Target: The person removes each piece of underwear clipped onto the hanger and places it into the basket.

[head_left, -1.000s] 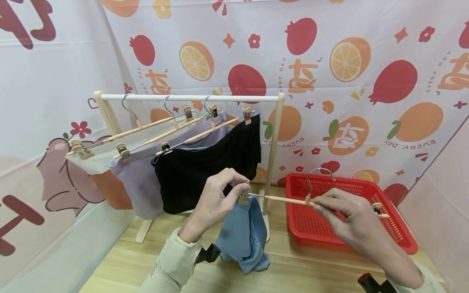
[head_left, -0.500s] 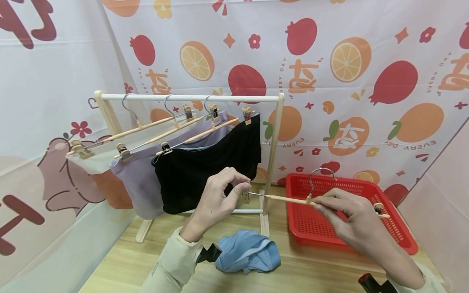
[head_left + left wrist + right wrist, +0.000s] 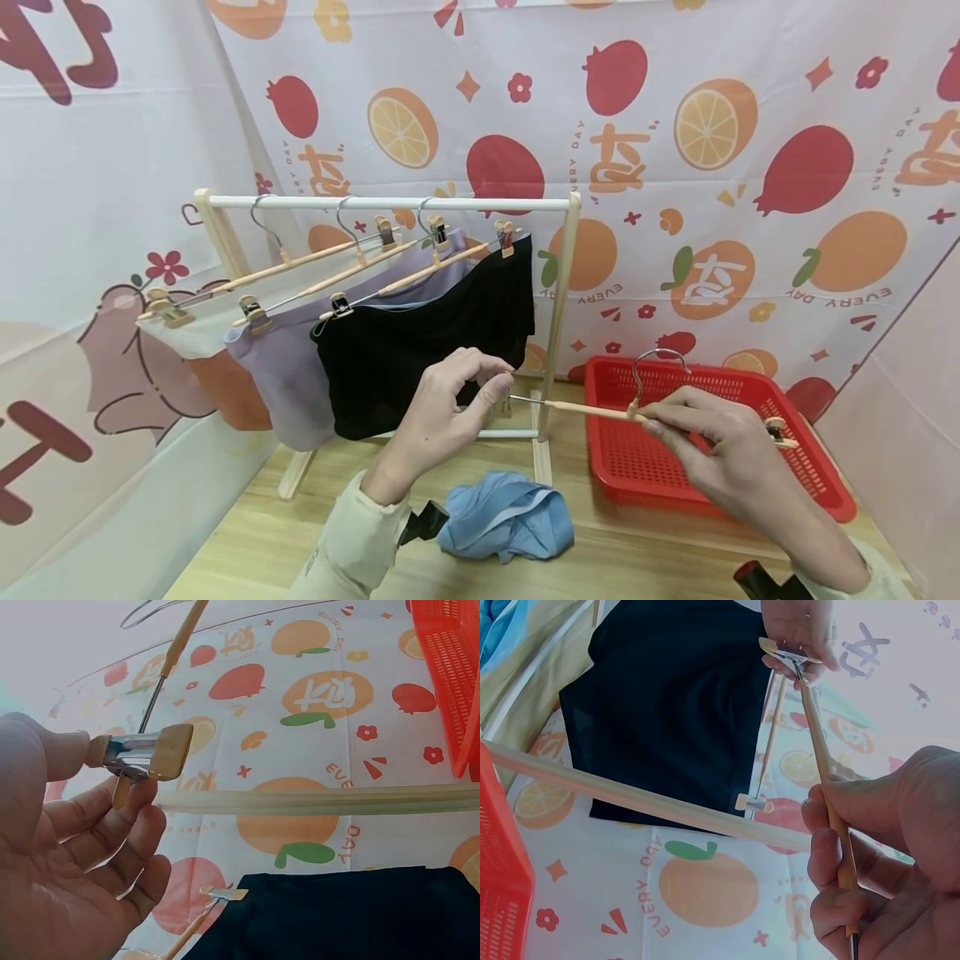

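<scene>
The left hand (image 3: pixel 444 408) pinches a clip (image 3: pixel 144 753) of the hanger (image 3: pixel 588 409), the right hand (image 3: pixel 716 437) grips its bar (image 3: pixel 815 735), and the blue cloth (image 3: pixel 506 518), crumpled near on the counter (image 3: pixel 622 567), looks soft, light, best lifted by an edge.

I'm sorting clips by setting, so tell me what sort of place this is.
Probably a staged laundry corner: a small clothes rack bears clipped garments, a red plastic basket sits beside it, and a fruit-print backdrop hangs behind.
</scene>
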Demonstrator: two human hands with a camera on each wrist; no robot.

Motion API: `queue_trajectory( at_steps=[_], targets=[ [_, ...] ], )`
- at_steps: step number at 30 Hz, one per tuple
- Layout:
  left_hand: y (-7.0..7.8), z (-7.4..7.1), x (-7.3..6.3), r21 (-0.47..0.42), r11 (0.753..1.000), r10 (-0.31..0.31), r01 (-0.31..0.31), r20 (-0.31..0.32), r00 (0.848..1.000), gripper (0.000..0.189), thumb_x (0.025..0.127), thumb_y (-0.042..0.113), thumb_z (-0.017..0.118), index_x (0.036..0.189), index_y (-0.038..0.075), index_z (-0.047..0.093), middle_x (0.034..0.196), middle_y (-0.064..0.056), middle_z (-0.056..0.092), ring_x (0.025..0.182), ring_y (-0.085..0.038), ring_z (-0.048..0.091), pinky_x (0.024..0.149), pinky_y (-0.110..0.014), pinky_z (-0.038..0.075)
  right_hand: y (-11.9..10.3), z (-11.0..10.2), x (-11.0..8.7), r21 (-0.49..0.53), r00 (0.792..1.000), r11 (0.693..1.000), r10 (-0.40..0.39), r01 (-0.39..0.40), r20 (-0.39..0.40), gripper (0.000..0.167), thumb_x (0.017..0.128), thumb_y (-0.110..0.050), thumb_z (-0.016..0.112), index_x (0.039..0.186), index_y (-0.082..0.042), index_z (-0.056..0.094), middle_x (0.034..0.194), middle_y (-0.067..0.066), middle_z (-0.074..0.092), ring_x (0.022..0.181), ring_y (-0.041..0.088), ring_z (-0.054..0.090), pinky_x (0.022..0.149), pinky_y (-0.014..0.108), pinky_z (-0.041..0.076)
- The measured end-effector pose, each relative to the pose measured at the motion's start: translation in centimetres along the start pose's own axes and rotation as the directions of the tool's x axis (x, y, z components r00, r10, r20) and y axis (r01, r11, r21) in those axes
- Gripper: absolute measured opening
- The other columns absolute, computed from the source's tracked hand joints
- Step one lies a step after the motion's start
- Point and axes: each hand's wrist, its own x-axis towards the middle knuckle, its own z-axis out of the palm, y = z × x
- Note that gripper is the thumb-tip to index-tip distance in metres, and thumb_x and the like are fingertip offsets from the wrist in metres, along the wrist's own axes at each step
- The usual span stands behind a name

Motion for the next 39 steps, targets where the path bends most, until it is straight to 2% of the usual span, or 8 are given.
queue_trajectory(
  at_steps=[4, 9, 14, 20, 26, 32, 36, 39],
  targets=[
    [0.6, -0.1, 0.1, 0.072, 0.996, 0.047, -0.044, -0.038, 0.998, 0.018, 0.099, 0.020, 0.067, 0.115, 0.014, 0.072, 0.100, 0.005, 0.070, 0.099, -0.009, 0.059, 0.087, -0.030, 0.051, -0.1, 0.0, 0.2, 0.003, 1.000, 1.000, -0.007, 0.007, -0.005, 0.038, 0.076, 0.000, 0.085, 0.106, -0.022, 0.080, 0.090, -0.014, 0.071, 0.068, -0.001, 0.054, 0.051, 0.014, 0.042],
    [1.7, -0.1, 0.3, 0.211, 0.966, 0.175, -0.152, -0.095, 0.980, 0.027, 0.098, 0.023, 0.068, 0.121, 0.009, 0.069, 0.113, -0.003, 0.069, 0.109, -0.018, 0.056, 0.096, -0.035, 0.048, -0.2, 0.1, 0.4, 0.000, 1.000, 1.000, -0.021, 0.021, 0.001, 0.037, 0.077, 0.000, 0.085, 0.106, -0.022, 0.080, 0.090, -0.016, 0.071, 0.067, -0.002, 0.053, 0.052, 0.014, 0.042],
    [3.3, -0.1, 0.5, 0.274, 0.933, 0.262, -0.233, -0.073, 0.962, 0.027, 0.097, 0.022, 0.070, 0.119, 0.008, 0.069, 0.111, -0.004, 0.068, 0.107, -0.019, 0.056, 0.095, -0.034, 0.049, -0.3, 0.3, 0.8, 0.001, 0.999, 0.999, -0.036, 0.036, 0.013, 0.036, 0.077, 0.000, 0.085, 0.105, -0.022, 0.080, 0.089, -0.018, 0.069, 0.067, -0.002, 0.052, 0.053, 0.014, 0.042],
    [4.9, 0.1, 0.6, 0.274, 0.927, 0.265, -0.255, 0.002, 0.964, 0.026, 0.093, 0.019, 0.074, 0.117, 0.010, 0.069, 0.110, -0.001, 0.068, 0.105, -0.015, 0.057, 0.089, -0.025, 0.055, -0.5, 0.6, 1.2, 0.029, 0.998, 0.997, -0.066, 0.066, 0.018, 0.034, 0.079, 0.001, 0.083, 0.104, -0.021, 0.080, 0.089, -0.016, 0.069, 0.068, -0.001, 0.052, 0.054, 0.014, 0.042],
    [5.9, 1.1, 0.3, 0.271, 0.926, 0.248, -0.264, 0.092, 0.964, 0.020, 0.090, 0.018, 0.078, 0.108, 0.013, 0.070, 0.102, 0.002, 0.068, 0.094, -0.009, 0.055, 0.079, -0.018, 0.052, -0.6, 1.0, 1.3, 0.049, 0.996, 0.995, -0.084, 0.083, 0.030, 0.032, 0.078, 0.002, 0.083, 0.103, -0.018, 0.080, 0.089, -0.013, 0.070, 0.068, -0.002, 0.052, 0.053, 0.015, 0.044],
    [6.3, 2.4, 0.5, 0.276, 0.930, 0.198, -0.242, 0.178, 0.964, 0.020, 0.090, 0.020, 0.078, 0.108, 0.014, 0.070, 0.102, 0.003, 0.069, 0.090, -0.008, 0.053, 0.077, -0.017, 0.050, -0.7, 1.1, 1.2, 0.046, 0.997, 0.997, -0.065, 0.063, 0.038, 0.033, 0.078, 0.002, 0.083, 0.104, -0.019, 0.079, 0.086, -0.012, 0.067, 0.066, -0.002, 0.050, 0.053, 0.017, 0.045],
    [6.2, 3.1, 0.6, 0.297, 0.922, 0.188, -0.248, 0.218, 0.958, 0.022, 0.091, 0.024, 0.078, 0.109, 0.015, 0.069, 0.104, 0.003, 0.069, 0.091, -0.009, 0.052, 0.079, -0.017, 0.048, -0.9, 1.2, 1.1, 0.052, 0.998, 0.997, -0.057, 0.055, 0.039, 0.033, 0.078, 0.001, 0.084, 0.104, -0.019, 0.079, 0.086, -0.013, 0.067, 0.066, -0.001, 0.050, 0.053, 0.017, 0.045],
    [6.0, 3.5, 0.6, 0.296, 0.926, 0.165, -0.235, 0.242, 0.956, 0.022, 0.092, 0.025, 0.077, 0.110, 0.015, 0.069, 0.104, 0.004, 0.068, 0.089, -0.008, 0.052, 0.078, -0.016, 0.046, -1.0, 1.3, 1.1, 0.061, 0.997, 0.996, -0.066, 0.064, 0.035, 0.033, 0.078, 0.001, 0.084, 0.105, -0.018, 0.080, 0.086, -0.014, 0.067, 0.067, -0.001, 0.051, 0.052, 0.016, 0.043]
  ],
)
